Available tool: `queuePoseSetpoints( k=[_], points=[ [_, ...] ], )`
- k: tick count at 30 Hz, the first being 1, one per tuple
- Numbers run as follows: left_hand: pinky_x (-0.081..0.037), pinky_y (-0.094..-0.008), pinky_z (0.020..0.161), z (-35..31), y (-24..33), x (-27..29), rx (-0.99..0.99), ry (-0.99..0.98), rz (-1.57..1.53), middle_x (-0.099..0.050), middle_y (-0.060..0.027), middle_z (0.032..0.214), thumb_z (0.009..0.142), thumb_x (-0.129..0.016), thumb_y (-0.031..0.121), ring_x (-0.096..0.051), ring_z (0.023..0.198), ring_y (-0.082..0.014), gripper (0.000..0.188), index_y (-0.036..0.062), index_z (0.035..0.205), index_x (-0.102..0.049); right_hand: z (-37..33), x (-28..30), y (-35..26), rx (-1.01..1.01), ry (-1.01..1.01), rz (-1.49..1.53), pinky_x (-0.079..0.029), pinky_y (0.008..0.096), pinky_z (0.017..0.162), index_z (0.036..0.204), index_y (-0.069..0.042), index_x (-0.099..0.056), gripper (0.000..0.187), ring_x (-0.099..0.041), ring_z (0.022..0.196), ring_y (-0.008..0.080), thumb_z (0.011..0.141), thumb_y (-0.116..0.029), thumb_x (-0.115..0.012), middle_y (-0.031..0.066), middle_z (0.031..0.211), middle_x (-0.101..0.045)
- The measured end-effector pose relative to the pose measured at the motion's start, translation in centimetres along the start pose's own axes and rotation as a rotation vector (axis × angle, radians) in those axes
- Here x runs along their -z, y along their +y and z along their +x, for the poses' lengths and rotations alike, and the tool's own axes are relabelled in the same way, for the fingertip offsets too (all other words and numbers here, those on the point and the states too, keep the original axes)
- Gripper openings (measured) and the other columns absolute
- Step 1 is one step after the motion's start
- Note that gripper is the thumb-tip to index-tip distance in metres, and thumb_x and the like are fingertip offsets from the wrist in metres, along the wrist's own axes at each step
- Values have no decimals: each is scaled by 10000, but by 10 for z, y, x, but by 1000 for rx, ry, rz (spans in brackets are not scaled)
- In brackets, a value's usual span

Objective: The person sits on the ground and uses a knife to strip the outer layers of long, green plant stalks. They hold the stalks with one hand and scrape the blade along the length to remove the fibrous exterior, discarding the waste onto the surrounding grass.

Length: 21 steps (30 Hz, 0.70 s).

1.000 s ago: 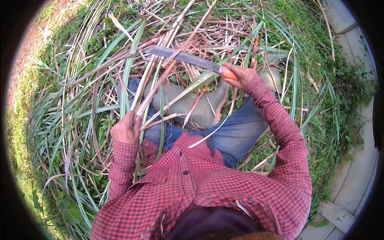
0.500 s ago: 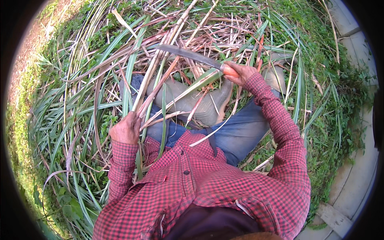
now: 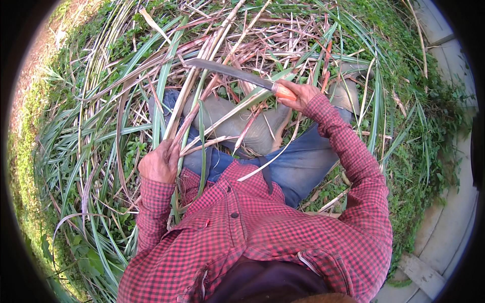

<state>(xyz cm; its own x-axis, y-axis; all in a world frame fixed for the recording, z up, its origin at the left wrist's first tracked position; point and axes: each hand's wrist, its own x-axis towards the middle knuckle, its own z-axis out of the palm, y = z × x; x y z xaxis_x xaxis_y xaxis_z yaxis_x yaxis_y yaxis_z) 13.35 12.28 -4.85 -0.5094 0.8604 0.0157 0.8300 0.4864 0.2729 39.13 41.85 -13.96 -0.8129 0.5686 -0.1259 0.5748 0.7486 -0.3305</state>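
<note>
In my right hand (image 3: 302, 96) is a machete (image 3: 233, 72), gripped by its orange-brown handle. Its long dark blade points left, and its tip end crosses over a bundle of long stalks (image 3: 190, 90). My left hand (image 3: 159, 161) is closed around the near end of those stalks, which look pale, brownish and green with some narrow leaves. The bundle slants up and away from my left hand, over my bent legs. A loose green leaf strip (image 3: 202, 151) hangs beside my left hand.
My legs in blue trousers (image 3: 308, 164) are folded in front of me, with grey-green boots (image 3: 260, 134). Cut reddish stalk pieces (image 3: 268, 43) lie heaped beyond them. Long green leaves (image 3: 76, 146) spread at left. Grey slabs (image 3: 444, 222) edge the grass at right.
The machete and my right hand have shifted a little to the left, so the blade reaches farther across the stalks. My left hand stays almost in place, keeping its grip.
</note>
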Motion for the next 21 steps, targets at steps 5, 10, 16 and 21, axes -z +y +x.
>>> queuePoseSetpoints(
  k=[5, 10, 16, 21],
  points=[
    [-475, -393, 529, 0, 7, 1, -91, 137, 16, -612, -159, 653, 801, -611, 230, -611, 586, -323, 184, 77, 903, -624, 18, 22, 29, -248, 102, -118, -482, 437, 754, 1248, -215, -468, 567, -629, 788, 335, 785, -533, -541, 181, 848, -644],
    [-477, -385, 534, -1, 5, 10, -68, 88, -24, -615, -158, 653, 786, -628, 230, -607, 575, -322, 203, 72, 913, -637, 8, 13, 20, 163, 64, -55, -486, 427, 757, 1283, -263, -426, 568, -627, 816, 335, 779, -473, -583, 137, 977, -634],
    [-474, -343, 563, -4, -7, 22, 37, -8, -251, -624, -168, 685, 793, -617, 229, -632, 619, -289, 230, 28, 902, -648, 62, -2, 82, -465, 246, -15, -471, 459, 793, 1238, -260, -446, 536, -590, 926, 370, 787, -538, -528, 201, 972, -617],
    [-470, -329, 607, 30, -34, -5, 8, 70, -253, -629, -184, 716, 804, -612, 253, -635, 655, -256, 274, 1, 907, -643, 36, 7, 4, -322, 265, 104, -480, 461, 767, 1230, -249, -465, 547, -604, 868, 375, 775, -542, -542, 189, 936, -629]
  ],
)
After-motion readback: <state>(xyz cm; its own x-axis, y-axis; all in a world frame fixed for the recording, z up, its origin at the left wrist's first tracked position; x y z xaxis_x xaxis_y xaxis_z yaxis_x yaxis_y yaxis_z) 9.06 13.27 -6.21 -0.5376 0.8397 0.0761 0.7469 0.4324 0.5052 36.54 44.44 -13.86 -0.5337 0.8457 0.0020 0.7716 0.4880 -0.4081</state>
